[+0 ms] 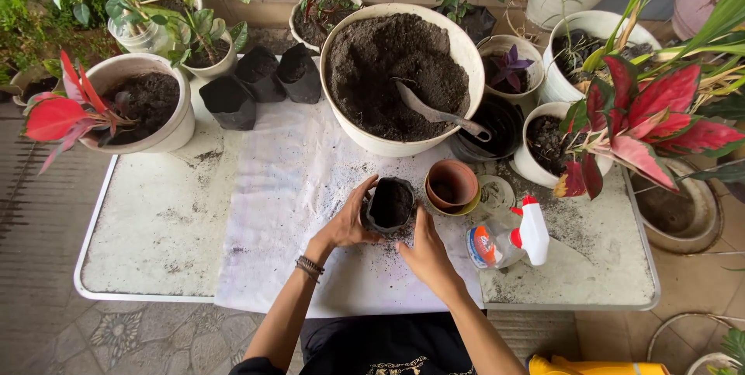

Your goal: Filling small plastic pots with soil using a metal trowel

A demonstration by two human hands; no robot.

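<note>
Black plastic grow bag (pixel 389 204), soil-filled, stands mid-surface (pixel 163 220) between our hands: left hand (pixel 348 223) in a cupping grip on its side, right hand (pixel 425 255) open, touching its near edge, terracotta pot (pixel 452 185) just right.

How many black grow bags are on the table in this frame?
4. One black grow bag sits between the left hand and right hand; three more stand in a row left of the big soil tub. Plants may hide others.
</note>
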